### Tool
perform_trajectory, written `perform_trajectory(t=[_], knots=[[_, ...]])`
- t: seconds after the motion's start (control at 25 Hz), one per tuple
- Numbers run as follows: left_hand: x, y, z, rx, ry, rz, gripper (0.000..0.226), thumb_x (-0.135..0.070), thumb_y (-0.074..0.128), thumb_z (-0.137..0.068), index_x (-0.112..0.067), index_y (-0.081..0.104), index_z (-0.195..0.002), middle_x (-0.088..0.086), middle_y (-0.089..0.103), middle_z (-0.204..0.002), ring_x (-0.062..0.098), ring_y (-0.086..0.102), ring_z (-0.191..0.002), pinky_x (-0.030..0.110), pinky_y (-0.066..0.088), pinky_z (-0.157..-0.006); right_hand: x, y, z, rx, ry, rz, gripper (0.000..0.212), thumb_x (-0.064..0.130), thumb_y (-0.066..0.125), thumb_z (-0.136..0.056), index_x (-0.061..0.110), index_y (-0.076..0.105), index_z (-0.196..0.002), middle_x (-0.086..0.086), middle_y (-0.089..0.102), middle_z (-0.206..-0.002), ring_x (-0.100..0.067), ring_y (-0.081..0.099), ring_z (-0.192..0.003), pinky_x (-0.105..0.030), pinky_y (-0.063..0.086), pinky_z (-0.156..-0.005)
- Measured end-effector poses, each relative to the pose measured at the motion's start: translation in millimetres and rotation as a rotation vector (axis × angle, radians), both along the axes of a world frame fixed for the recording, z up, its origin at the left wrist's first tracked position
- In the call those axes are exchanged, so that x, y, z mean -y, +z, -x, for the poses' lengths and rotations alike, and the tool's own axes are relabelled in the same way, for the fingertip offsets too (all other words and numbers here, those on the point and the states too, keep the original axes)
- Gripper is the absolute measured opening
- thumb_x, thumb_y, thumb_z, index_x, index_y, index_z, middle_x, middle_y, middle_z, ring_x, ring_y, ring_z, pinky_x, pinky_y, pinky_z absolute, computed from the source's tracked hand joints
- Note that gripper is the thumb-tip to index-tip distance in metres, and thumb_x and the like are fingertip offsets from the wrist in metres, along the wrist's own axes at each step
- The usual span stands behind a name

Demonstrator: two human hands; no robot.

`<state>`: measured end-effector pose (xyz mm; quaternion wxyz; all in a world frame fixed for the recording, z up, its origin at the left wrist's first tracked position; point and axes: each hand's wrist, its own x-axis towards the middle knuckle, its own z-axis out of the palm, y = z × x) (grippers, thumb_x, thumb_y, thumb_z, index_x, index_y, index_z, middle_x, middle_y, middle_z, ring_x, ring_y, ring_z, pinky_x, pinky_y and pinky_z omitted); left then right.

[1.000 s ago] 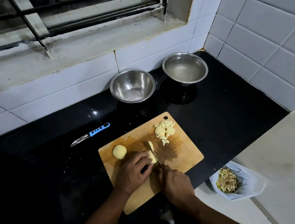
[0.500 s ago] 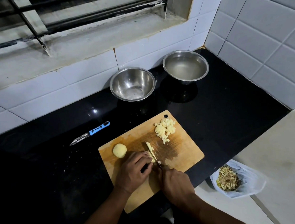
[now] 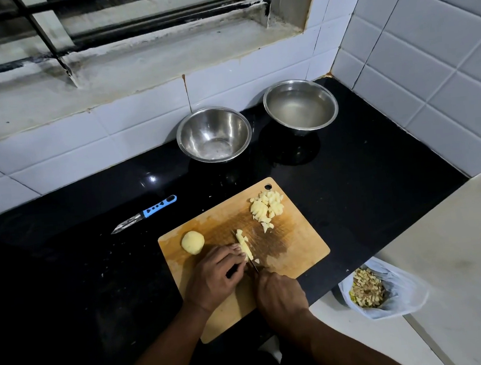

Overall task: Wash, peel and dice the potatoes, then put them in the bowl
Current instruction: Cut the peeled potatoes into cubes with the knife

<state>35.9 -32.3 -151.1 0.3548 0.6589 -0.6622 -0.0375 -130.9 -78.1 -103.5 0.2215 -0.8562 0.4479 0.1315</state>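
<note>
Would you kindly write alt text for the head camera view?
Two hands dice a peeled potato on a wooden cutting board: the right hand holds a knife, the left hand steadies the potato strips. A diced pile, a peeled half, two steel bowls and a peeler share the black counter.

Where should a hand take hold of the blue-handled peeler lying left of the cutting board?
Grip the peeler by its blue handle, the end pointing toward the bowls. It lies flat on the counter with nothing close around it, so coming from above, fingers across the handle, seems best, well clear of the metal tip.
</note>
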Motion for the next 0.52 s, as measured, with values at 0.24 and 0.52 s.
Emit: perform_trajectory(t=[0.24, 0.52], knots=[[0, -2, 0, -0.008, 0.0, -0.001, 0.014, -0.021, 0.067, -0.091, -0.012, 0.077, -0.096, 0.0, 0.069, -0.103, 0.013, 0.064, -0.107, 0.024, 0.052, -0.092, -7, 4, 23, -0.015, 0.033, -0.003, 0.029, 0.023, 0.025, -0.104, 0.011, 0.049, -0.116, -0.003, 0.065, -0.095, -0.026, 0.063, -0.078, -0.039, 0.049, -0.065], [-4, -3, 4, -0.012, 0.041, 0.025, 0.008, -0.016, 0.075, -0.087, -0.01, 0.075, -0.092, 0.001, 0.068, -0.102, 0.014, 0.064, -0.101, 0.029, 0.054, -0.086, -11, 20, 40, 0.099, -0.004, 0.028, 0.038, 0.048, 0.025, -0.103, 0.021, 0.052, -0.103, -0.005, 0.067, -0.087, -0.028, 0.065, -0.077, -0.04, 0.047, -0.068]])
